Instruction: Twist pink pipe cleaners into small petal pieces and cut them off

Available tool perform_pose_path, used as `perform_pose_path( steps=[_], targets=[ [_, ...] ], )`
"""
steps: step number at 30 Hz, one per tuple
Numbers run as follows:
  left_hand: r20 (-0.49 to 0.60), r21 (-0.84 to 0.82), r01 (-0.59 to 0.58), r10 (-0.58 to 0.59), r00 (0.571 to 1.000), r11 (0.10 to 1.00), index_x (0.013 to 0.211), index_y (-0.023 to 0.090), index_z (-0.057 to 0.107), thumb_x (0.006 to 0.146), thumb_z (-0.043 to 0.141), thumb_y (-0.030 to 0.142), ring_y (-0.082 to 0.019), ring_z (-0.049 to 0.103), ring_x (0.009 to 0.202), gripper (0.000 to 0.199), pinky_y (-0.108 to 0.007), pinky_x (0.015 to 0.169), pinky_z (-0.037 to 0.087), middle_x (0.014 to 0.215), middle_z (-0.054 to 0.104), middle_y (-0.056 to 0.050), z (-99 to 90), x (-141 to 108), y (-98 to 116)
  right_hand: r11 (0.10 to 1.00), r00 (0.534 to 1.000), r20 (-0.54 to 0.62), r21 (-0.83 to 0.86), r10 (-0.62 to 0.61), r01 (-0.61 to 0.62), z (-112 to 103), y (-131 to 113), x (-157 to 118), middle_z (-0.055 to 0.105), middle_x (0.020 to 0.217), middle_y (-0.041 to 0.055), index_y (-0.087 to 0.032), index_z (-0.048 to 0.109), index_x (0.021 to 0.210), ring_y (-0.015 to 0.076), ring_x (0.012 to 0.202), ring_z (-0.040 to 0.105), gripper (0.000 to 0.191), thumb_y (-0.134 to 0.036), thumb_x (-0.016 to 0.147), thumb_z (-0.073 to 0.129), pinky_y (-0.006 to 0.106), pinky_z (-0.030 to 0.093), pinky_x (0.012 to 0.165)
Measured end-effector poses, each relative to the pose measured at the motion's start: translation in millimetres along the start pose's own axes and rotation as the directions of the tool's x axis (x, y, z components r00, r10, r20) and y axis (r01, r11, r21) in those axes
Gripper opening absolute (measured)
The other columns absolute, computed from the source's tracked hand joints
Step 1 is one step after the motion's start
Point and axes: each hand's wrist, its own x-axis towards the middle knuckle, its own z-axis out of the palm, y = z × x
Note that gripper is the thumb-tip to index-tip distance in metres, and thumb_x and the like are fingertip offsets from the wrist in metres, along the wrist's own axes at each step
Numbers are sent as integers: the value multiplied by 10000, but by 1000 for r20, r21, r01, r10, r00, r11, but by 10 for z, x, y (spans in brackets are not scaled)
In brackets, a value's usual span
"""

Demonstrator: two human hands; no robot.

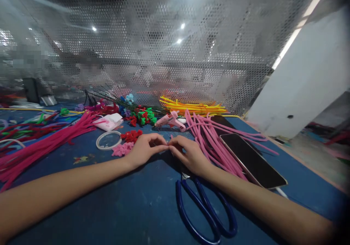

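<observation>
We log both hands meeting at the centre of the blue table. The left hand and right hand have their fingertips pressed together around something very small at the point where they touch — too small for us to name, possibly a short pink bit, so we cannot tell what is pinched. Fingers on both hands are curled closed in a pinch; both wrists rest on the table, which we judge steadies fine work.

Just beside the left hand lie small pink pieces and red pieces, near a clear ring-shaped lid — within easy reach, we judge, as ready stock. Under the right wrist the blue-handled scissors lie flat, handles toward us, partly covered by the forearm.

To the right, a bundle of light pink pipe cleaners fans out, some strands running over a dark phone lying face up. Beyond the hands sits a pink glue gun, touching the pink strands' far end. Further back: yellow pipe cleaners, a cluster of red and green pieces, a white packet. A magenta pipe cleaner bundle crosses the left side.

A perforated metal screen closes the far edge.
</observation>
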Motion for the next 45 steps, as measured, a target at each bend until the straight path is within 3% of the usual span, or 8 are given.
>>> perform_pose_path(
  steps=[5, 11, 22, 28, 32, 38, 42, 45],
  targets=[
    [-4, -150, 48, -49, 999, 987, 677, 137, 627, 669, 672, 214, -100, 563, 630, 90, -238, 652, 456, 663, 628, 4, 22, -42, 58, 981, 999, -23, 194, 30, -25, -18, 5, -8, 615, 728, 34, -158, 626, 812, 132, 675, 560, 114, -203, 819, 521, 251, 424, 628],
    [-55, -209, -27, 16, 998, 978, 647, 139, 619, 632, 720, 250, -93, 570, 625, 150, -222, 635, 470, 660, 631, 4, 10, -91, 73, 913, 987, -30, 385, 158, -135, -16, -44, -26, 619, 699, 30, -157, 663, 774, 123, 630, 556, 98, -229, 763, 596, 243, 424, 559],
    [-29, -171, -116, 112, 993, 978, 645, 134, 589, 634, 718, 228, -87, 546, 612, 160, -223, 618, 465, 646, 596, 10, 26, -92, 84, 874, 983, -8, 458, 186, -161, -36, -68, -43, 628, 715, 19, -196, 701, 843, 101, 614, 555, 145, -270, 773, 599, 228, 440, 556],
    [4, -90, -106, 107, 994, 990, 749, 148, 570, 636, 719, 269, -92, 539, 631, 223, -234, 623, 451, 693, 575, 16, 18, -88, 108, 821, 939, -77, 512, 335, -252, 0, -45, -44, 651, 676, 6, -191, 689, 820, 105, 556, 556, 165, -311, 755, 597, 221, 449, 497],
    [-22, -30, -132, 131, 991, 991, 807, 165, 516, 616, 733, 312, -74, 473, 579, 325, -211, 566, 411, 651, 478, 52, 20, -96, 105, 863, 958, -56, 450, 281, -227, -16, -74, -35, 673, 746, 10, -203, 686, 824, 123, 668, 596, 157, -265, 794, 545, 243, 473, 621],
    [-98, 24, -207, 209, 973, 978, 851, 189, 443, 576, 762, 334, -69, 414, 589, 445, -198, 549, 368, 666, 409, 66, 40, -90, 60, 840, 958, 7, 481, 285, -254, -7, -78, -45, 579, 592, -31, -189, 559, 929, 97, 514, 537, 147, -277, 820, 515, 207, 413, 488],
    [-88, 49, -275, 278, 957, 960, 1006, 218, 399, 537, 783, 355, -122, 496, 758, 621, -265, 680, 450, 835, 459, 13, 57, -82, 16, 893, 978, 34, 403, 205, -202, -5, -82, -51, 604, 684, -12, -185, 570, 802, 96, 594, 551, 67, -240, 809, 534, 203, 416, 533],
    [-32, 180, -346, 358, 933, 921, 1159, 251, 357, 499, 778, 444, -221, 486, 992, 806, -379, 833, 441, 1075, 455, -62, 51, -86, 6, 939, 993, 46, 321, 112, -121, -30, -105, -52, 602, 733, -2, -182, 568, 804, 100, 635, 545, 69, -220, 825, 515, 212, 418, 562]
  ],
)
